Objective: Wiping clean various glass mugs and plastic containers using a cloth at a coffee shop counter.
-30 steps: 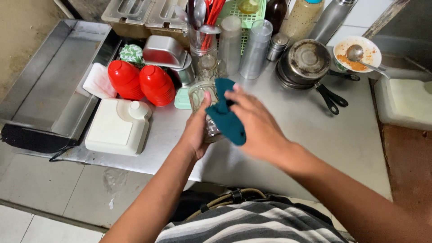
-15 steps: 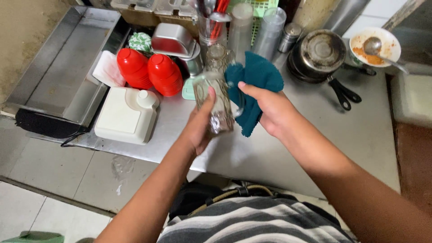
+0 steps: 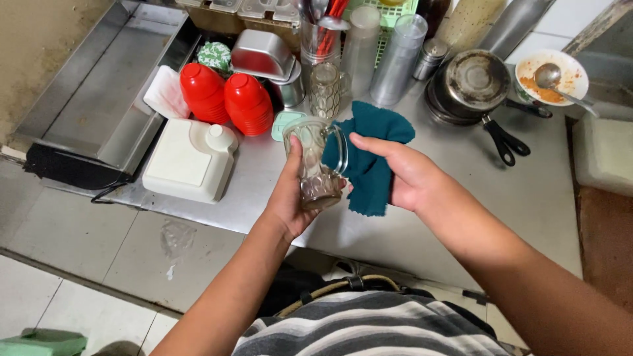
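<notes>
Two hands: both busy over the steel counter (image 3: 461, 198), w/ one glass mug between them.
L hand (image 3: 290, 198): wrapped round the glass mug (image 3: 315, 165) from the left, thumb up along its side, fingers curled behind; firm grip.
R hand (image 3: 402, 175): closed on a teal cloth (image 3: 369, 151), thumb stretched toward the mug's handle, cloth bunched in palm and hanging below.
Mug: clear, patterned, w/ handle facing right; held slightly tilted, mouth up and away, above the counter's front part, not resting on it.
Cloth: dark teal, just right of mug, touching its handle side; upper edge fans out over the counter.
Left of mug: two red cups (image 3: 227, 99) upside down side by side; white plastic container (image 3: 188, 158) w/ round cap in front of them, near counter edge.
Behind mug: second patterned glass (image 3: 325, 89) standing upright; utensil holder (image 3: 316, 36) w/ red handles; stacked clear tumblers (image 3: 395, 56); upturned steel tin (image 3: 262, 56).
Right side: stacked pans (image 3: 471, 82) w/ black handles; bowl (image 3: 550, 76) w/ orange residue and a spoon in it.
Far left: steel tray (image 3: 92, 99) set lower than counter.
Bottom: striped shirt (image 3: 369, 326) of the person; tiled floor (image 3: 79, 244) below left.
</notes>
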